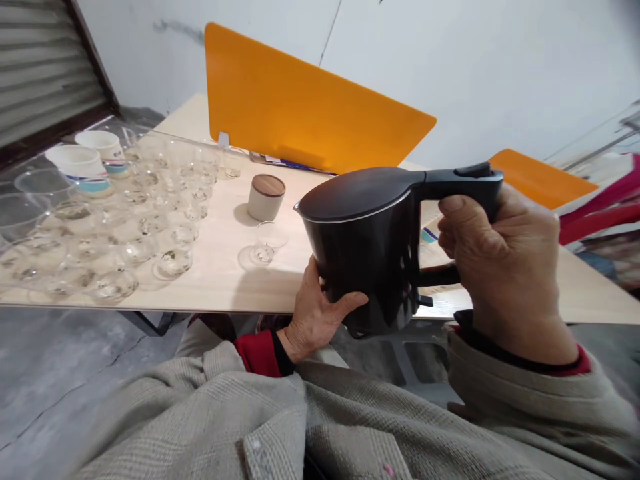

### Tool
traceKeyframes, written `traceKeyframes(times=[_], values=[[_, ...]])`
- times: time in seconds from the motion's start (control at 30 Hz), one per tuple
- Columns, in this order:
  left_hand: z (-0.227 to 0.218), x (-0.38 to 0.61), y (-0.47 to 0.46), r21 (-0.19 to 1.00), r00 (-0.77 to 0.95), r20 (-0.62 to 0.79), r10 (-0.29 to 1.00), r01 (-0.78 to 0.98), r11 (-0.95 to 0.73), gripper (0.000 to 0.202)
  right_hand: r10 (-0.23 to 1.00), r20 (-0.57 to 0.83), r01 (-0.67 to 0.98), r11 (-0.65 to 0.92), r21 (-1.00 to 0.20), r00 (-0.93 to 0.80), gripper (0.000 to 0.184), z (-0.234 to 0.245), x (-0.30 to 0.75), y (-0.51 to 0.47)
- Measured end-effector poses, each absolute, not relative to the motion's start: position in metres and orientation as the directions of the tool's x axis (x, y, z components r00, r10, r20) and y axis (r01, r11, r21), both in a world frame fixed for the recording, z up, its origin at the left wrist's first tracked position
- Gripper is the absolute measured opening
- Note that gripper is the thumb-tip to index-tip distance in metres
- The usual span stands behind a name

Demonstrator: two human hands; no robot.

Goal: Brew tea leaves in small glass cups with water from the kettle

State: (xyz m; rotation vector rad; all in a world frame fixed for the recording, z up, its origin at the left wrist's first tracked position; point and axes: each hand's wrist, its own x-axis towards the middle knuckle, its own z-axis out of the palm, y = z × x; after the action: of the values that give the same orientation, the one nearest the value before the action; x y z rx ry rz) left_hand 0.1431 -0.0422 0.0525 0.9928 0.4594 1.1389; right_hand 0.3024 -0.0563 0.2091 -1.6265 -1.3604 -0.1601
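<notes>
A black electric kettle point(363, 247) with its lid down is held in the air just in front of the table's near edge. My right hand point(500, 267) is wrapped round its handle. Under the kettle's lower left side, my left hand point(317, 313) cups and supports the body. A small empty clear glass cup point(267, 244) stands alone on the wooden table point(225, 280), left of the kettle's spout. Behind the cup is a cream canister with a wooden lid point(266, 196).
Several clear glass cups point(125, 220) fill the table's left part, with two white paper bowls point(83, 163) and clear plastic bowls at the far left. An orange divider panel point(300, 107) stands at the back; a second orange panel point(545, 177) and red chairs are on the right.
</notes>
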Motion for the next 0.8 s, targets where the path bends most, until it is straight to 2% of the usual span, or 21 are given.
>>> traceKeyframes(times=[0.57,0.8], values=[[0.0495,0.1418,-0.0390,0.804,0.397,0.168,0.902,-0.584,0.107,0.089,0.714,0.606,0.826,0.068,-0.560,0.352,0.035,0.2144,0.2930,-0.0480],[0.0479,0.1420,-0.0380,0.830,0.398,0.168,0.902,-0.550,0.088,0.092,0.712,0.615,0.836,0.073,-0.544,0.338,0.033,0.2157,0.2900,-0.0478]])
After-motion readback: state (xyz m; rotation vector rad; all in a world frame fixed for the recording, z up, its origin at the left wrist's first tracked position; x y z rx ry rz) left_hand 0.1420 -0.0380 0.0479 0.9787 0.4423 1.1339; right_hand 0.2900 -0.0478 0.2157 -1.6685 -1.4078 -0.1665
